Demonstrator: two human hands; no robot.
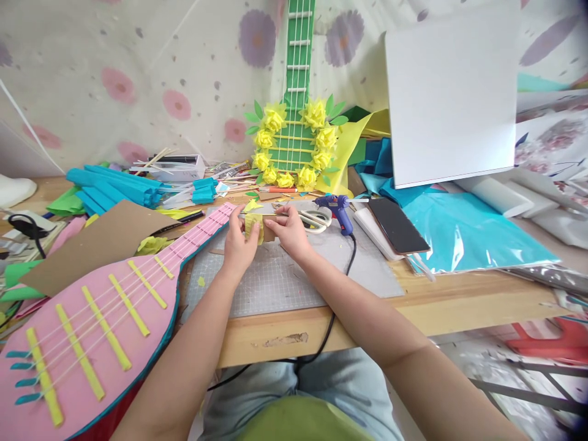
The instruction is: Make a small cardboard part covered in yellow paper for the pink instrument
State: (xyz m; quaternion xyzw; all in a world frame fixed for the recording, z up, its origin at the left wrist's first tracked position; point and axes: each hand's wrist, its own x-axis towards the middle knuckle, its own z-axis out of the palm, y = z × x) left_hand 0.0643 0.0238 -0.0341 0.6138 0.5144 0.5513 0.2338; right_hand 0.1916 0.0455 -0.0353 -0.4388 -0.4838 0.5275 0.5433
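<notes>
Over the grey cutting mat (285,282), my left hand (239,245) pinches a strip of yellow crepe paper (253,227) that lies around a small brown cardboard piece (269,232). My right hand (292,236) grips the other end of that cardboard between thumb and fingers. Just right of my right hand lie scissors with white handles (316,219). Beyond them a purple glue gun (339,212) rests with its black cord running down over the table edge. Beside my left hand is the neck of a pink craft guitar (133,294) with yellow strips and white strings.
A green craft guitar with yellow paper flowers (294,138) stands against the wall. At right are a phone (397,225), blue paper in plastic (473,229) and a white board (452,98). A cardboard sheet (98,245) and blue crepe paper (117,187) lie at left.
</notes>
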